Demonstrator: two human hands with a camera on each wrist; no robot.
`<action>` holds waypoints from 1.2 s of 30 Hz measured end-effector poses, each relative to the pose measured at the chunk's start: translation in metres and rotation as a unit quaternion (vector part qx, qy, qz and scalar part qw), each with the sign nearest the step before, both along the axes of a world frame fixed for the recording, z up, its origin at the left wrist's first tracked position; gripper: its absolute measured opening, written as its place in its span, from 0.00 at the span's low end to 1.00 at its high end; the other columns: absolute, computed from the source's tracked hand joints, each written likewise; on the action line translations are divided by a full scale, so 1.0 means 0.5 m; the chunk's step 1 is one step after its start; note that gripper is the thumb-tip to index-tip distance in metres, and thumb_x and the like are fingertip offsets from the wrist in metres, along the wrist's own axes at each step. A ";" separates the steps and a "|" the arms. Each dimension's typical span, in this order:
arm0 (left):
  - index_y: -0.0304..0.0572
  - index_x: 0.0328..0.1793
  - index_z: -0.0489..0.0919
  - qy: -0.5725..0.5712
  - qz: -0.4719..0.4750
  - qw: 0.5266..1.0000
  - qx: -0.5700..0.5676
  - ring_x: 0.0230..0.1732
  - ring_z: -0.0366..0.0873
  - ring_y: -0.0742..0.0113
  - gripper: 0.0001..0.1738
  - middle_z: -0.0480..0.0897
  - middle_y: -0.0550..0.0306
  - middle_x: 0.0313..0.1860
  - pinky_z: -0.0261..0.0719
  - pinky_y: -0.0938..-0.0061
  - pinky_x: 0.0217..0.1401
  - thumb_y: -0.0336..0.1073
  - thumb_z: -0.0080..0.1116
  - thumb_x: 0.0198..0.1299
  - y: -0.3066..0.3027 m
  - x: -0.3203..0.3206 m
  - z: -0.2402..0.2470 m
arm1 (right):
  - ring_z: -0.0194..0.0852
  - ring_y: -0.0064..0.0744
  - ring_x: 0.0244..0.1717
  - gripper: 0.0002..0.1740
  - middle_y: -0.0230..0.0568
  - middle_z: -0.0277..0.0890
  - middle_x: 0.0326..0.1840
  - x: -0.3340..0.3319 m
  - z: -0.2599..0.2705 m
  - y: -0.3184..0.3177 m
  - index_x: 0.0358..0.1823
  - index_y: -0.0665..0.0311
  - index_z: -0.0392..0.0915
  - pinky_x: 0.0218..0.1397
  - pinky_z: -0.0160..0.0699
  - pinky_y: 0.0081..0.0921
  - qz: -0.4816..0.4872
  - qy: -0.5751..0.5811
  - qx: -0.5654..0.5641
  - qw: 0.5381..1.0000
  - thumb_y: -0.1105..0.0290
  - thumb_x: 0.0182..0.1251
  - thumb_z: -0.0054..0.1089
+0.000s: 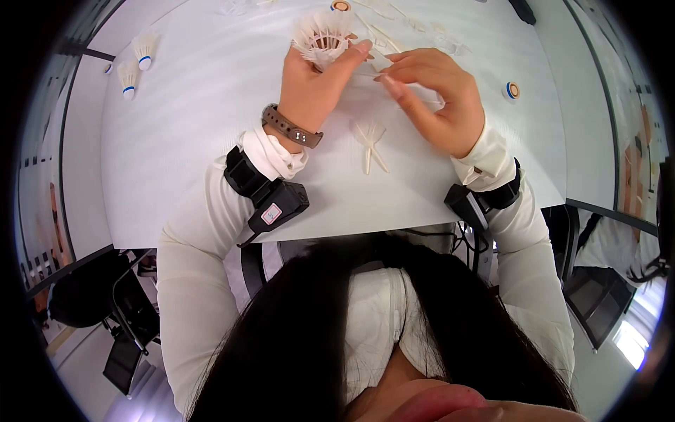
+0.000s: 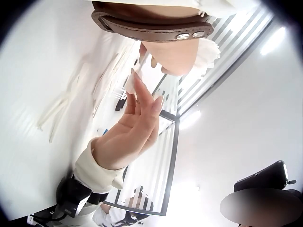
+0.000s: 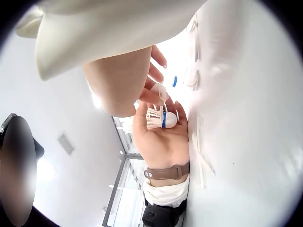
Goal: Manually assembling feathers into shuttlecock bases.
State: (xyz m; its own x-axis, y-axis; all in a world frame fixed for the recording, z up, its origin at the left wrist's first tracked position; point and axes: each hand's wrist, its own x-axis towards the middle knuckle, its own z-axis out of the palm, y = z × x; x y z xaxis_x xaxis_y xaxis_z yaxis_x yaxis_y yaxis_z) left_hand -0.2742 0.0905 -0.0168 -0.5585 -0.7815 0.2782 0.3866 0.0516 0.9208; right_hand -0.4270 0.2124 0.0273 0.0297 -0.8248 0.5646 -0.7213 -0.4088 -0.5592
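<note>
My left hand (image 1: 307, 90) grips a white feather shuttlecock (image 1: 309, 43), its open feather end facing up toward the head camera. In the right wrist view, the rounded white base (image 3: 171, 120) and blue band of that shuttlecock show within the curled left fingers. Close by on the right, my right hand (image 1: 446, 95) pinches a loose white feather (image 3: 160, 91) between thumb and fingertips, right beside the shuttlecock. Two crossed feathers (image 1: 368, 144) lie on the table below the hands.
Two more shuttlecocks (image 1: 144, 50) lie at the left of the white table (image 1: 197, 141). A round base with an orange ring (image 1: 512, 90) lies on the right, another (image 1: 340, 5) at the back. Several loose feathers (image 1: 383, 34) are scattered beyond the hands.
</note>
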 end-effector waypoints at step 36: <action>0.37 0.59 0.75 -0.086 -0.183 0.976 -0.083 0.42 0.84 0.74 0.22 0.85 0.59 0.45 0.84 0.76 0.43 0.30 0.70 0.62 0.011 0.011 -0.001 | 0.75 0.17 0.29 0.14 0.34 0.82 0.38 -0.015 0.007 0.002 0.45 0.67 0.82 0.28 0.64 0.15 -0.109 -0.394 0.109 0.906 0.62 0.73 0.62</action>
